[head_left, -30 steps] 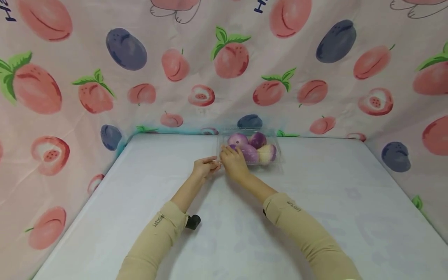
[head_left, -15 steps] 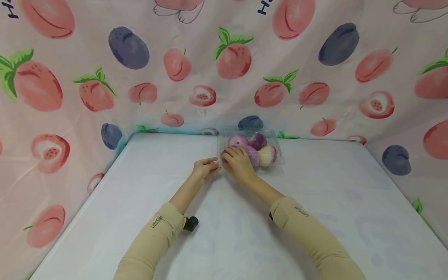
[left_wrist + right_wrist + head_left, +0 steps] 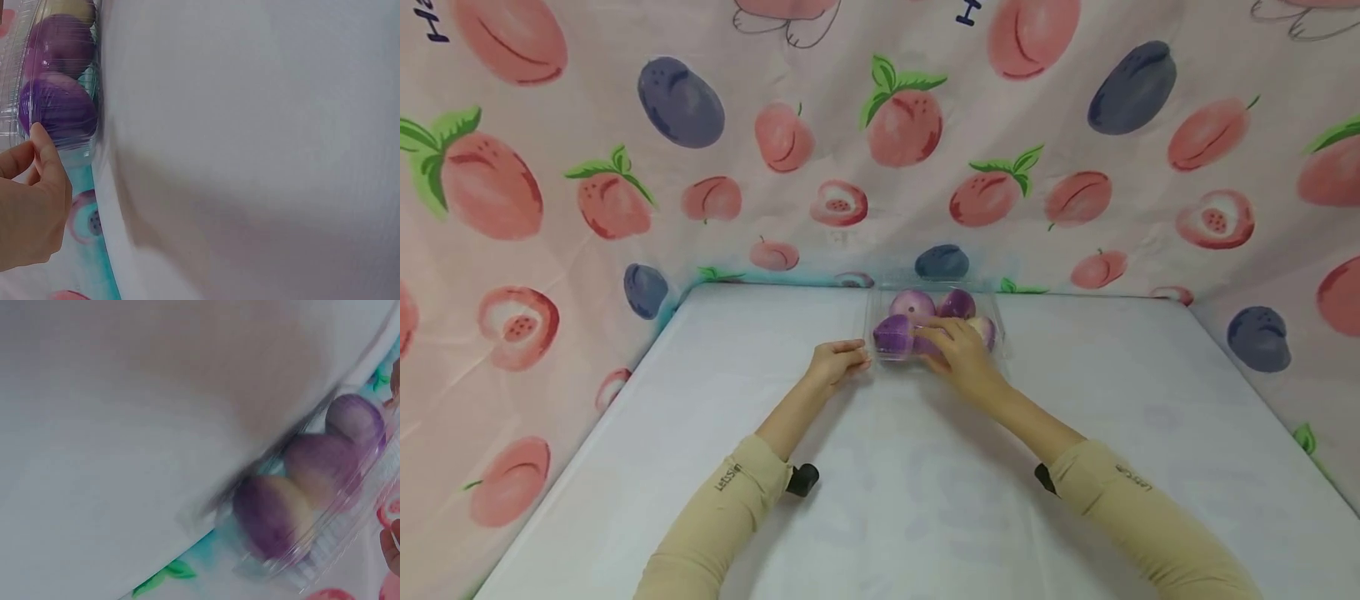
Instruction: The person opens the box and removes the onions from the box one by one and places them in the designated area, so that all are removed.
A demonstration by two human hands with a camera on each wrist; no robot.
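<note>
A clear plastic clamshell box stands at the table's back edge with several round purple-and-cream vegetables inside, perhaps turnips or onions. At its front left corner my left hand pinches the rim between thumb and finger; the left wrist view shows this hand close beside a dark purple vegetable. My right hand lies over the front of the box, fingers loosely bent across the lid and hiding part of the middle vegetables. The right wrist view is blurred, with only fingertips at its right edge.
A white table spreads in front of the box. Behind it hangs a pink fruit-print cloth, close to the box's back side. Black wrist cameras stick out below the sleeves.
My right hand has slid right along the box's front, from the left corner toward the middle, uncovering the dark purple vegetable there. My left hand has stayed at the left corner.
</note>
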